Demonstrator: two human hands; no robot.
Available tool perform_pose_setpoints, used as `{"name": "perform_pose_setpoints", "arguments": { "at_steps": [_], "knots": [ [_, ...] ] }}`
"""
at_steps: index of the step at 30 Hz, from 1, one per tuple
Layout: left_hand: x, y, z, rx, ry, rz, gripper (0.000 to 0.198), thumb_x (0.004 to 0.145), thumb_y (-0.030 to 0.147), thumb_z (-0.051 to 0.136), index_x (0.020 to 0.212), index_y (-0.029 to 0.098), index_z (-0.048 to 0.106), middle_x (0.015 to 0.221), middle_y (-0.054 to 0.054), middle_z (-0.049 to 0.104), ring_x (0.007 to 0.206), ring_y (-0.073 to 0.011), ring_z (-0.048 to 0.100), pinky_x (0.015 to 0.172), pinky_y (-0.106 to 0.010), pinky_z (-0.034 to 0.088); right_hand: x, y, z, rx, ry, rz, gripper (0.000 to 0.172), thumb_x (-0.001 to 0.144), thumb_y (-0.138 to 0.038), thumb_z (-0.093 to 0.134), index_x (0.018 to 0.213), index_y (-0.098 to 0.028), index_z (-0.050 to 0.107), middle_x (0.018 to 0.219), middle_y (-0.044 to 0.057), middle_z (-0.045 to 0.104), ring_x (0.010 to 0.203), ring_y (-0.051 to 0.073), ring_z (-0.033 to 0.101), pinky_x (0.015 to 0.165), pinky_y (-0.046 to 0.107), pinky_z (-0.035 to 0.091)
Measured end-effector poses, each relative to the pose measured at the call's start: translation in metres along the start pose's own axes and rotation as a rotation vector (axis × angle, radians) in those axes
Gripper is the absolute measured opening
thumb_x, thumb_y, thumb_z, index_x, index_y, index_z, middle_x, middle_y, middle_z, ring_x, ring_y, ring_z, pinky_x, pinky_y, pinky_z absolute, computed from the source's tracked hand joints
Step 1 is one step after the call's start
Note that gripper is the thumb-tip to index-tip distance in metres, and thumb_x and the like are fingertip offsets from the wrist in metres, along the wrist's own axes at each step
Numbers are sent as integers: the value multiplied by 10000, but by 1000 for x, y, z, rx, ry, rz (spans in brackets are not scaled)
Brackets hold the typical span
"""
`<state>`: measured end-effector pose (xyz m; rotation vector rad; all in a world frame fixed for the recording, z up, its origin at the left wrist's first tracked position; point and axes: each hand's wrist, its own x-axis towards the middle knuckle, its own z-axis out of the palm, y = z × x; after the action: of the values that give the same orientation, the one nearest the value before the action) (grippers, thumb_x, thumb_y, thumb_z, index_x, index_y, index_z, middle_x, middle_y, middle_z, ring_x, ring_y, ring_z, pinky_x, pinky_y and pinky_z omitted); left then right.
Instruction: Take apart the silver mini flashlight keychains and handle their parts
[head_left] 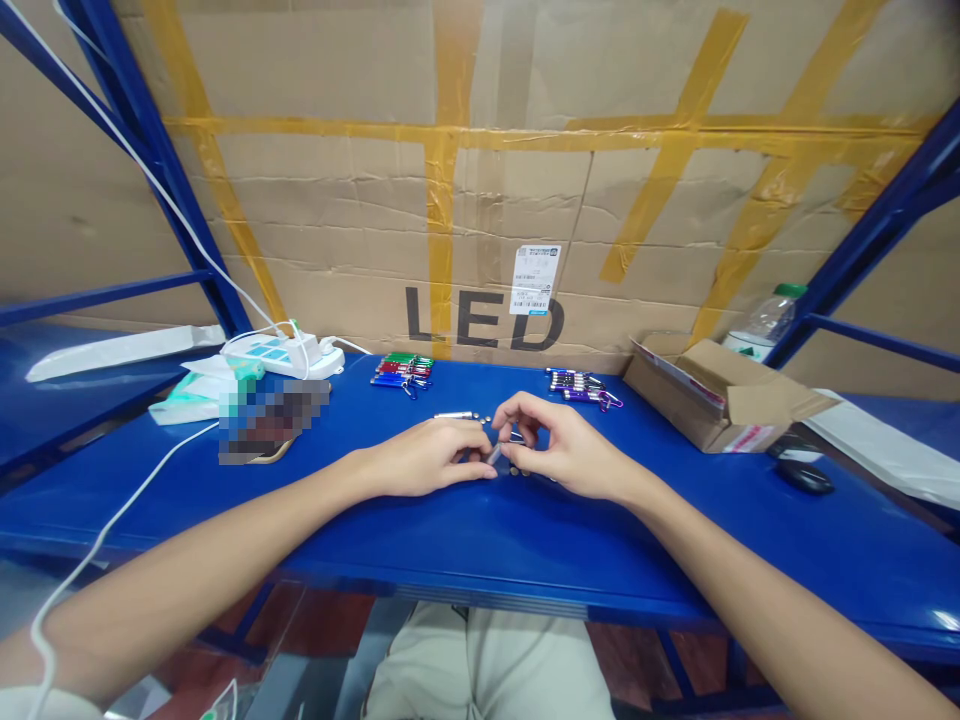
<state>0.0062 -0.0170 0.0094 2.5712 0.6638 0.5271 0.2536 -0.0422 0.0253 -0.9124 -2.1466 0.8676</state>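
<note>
My left hand (424, 458) rests low over the blue table, thumb and fingers pinched on a small silver tube (494, 454). Close against the tube's other end is my right hand (574, 445), its thumb and fingers curled together; what sits between those fingertips is too small to make out. Small round metal discs (514, 470), like button cells, lie on the table under my right hand. Behind my left hand there is another slim silver tube (454, 415), with a few little round pieces beside its end.
Green, red and blue pocket torches with clips (403, 371) lie at the back; black and purple ones (581, 387) are further right. An open cardboard box (712, 395), a black mouse (804, 476), a power strip (281, 352) and a blurred phone (274, 425) surround the work area.
</note>
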Motion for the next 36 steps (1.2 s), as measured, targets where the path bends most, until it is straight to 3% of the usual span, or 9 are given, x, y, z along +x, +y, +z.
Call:
{"name": "perform_pose_setpoints", "arguments": {
  "at_steps": [6,12,19,26,36],
  "knots": [
    [0,0,-1,3,6,-12,238,1048,418,681,975,195,717,893,-20,682,803,-182,617,770,-294,450,0,0,0,6,-13,-8,221,927,-317,729,1103,-211,646,982,11,687,738,140,569,676,285,475],
    [0,-1,-2,-12,56,43,293,1108,435,567,1102,182,716,1070,-77,702,947,-208,646,858,-307,475,-1,-3,-1,-10,0,-29,223,908,-283,749,1101,-220,656,967,8,695,753,148,552,706,287,480],
    [-1,-3,-3,64,124,65,304,1137,394,511,1215,196,727,1059,-70,656,955,-196,648,888,-294,477,0,1,-1,0,28,-33,148,955,-226,616,1100,-217,644,1005,17,685,741,148,562,694,290,492],
    [-1,-3,-3,55,122,63,277,1124,325,541,1290,210,731,1106,-71,681,983,-197,667,918,-305,493,2,7,-2,-163,83,-15,126,975,-196,547,1063,-212,636,907,0,676,698,146,549,668,281,436],
    [-1,-5,-2,63,121,67,269,1125,329,555,1280,209,739,1120,-68,687,1002,-196,677,933,-300,495,2,16,-1,-311,25,-9,163,939,-150,549,1066,-207,632,955,23,711,806,176,599,734,289,431]
  ]
}}
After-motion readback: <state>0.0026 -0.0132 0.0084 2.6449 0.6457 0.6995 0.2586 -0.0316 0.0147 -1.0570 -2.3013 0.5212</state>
